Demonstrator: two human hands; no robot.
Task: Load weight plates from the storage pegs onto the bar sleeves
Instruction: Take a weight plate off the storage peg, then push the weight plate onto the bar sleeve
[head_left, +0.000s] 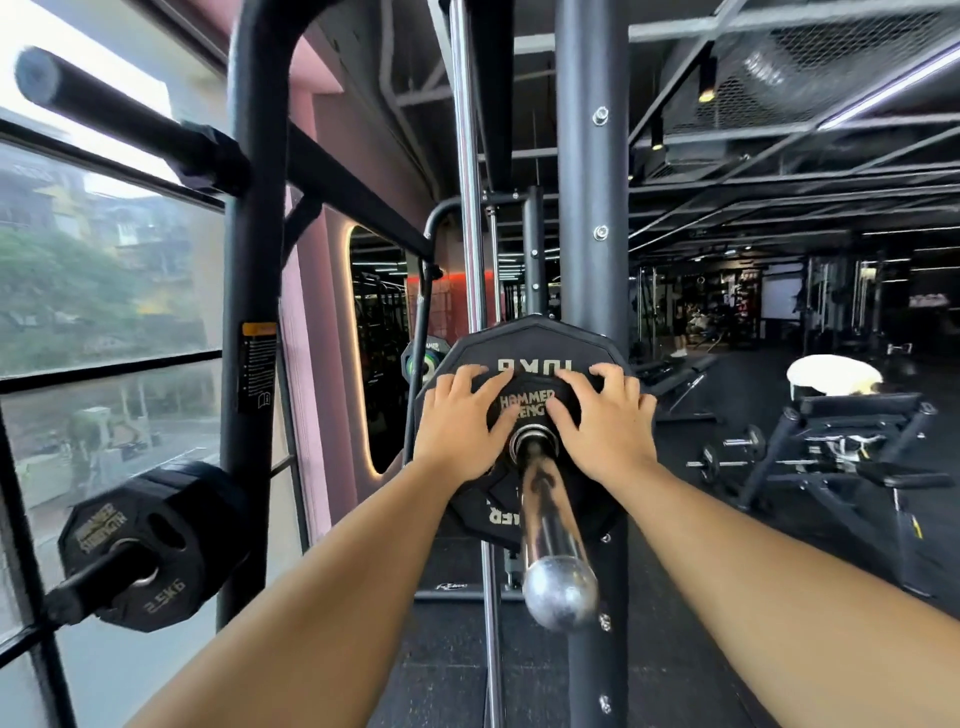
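A black 10 kg weight plate (524, 348) sits far in on the chrome bar sleeve (545, 499), whose rounded end points toward me. My left hand (460, 421) lies flat on the plate's face left of the sleeve, fingers spread. My right hand (605, 421) presses flat on the face to the right of the sleeve. Neither hand curls around the rim. At lower left a black 2.5 kg plate (171, 540) hangs on a storage peg (78, 597) of the rack.
A black rack upright (254, 260) stands on the left, another upright (589, 208) just behind the plate. An empty black peg (104, 111) juts out at upper left. Windows line the left side. A bench (852, 441) and small dumbbells (727, 457) stand on the right floor.
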